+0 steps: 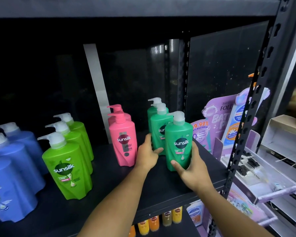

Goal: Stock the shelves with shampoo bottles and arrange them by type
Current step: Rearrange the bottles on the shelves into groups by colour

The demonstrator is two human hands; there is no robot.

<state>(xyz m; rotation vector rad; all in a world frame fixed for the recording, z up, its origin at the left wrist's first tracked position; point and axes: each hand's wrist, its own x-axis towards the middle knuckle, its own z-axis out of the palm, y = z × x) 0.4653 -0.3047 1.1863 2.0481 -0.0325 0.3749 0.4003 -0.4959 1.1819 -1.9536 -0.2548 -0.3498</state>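
On a dark shelf [109, 182] stand rows of pump shampoo bottles, grouped by colour: blue ones [9, 170] at the far left, then lime green ones [67, 166], pink ones [124, 142] and teal green ones at the right. My right hand [190, 170] grips the front teal bottle [179, 141] low on its body; the bottle stands upright on the shelf. My left hand [148, 154] reaches just left of it, and its fingers touch the second teal bottle [158, 130] behind. A third teal bottle stands further back.
A purple cardboard display [217, 120] with hanging packs stands at the shelf's right end. A perforated black steel upright [251, 110] frames the right side. Orange and yellow bottles [154, 223] sit on the shelf below. The back of the shelf is dark.
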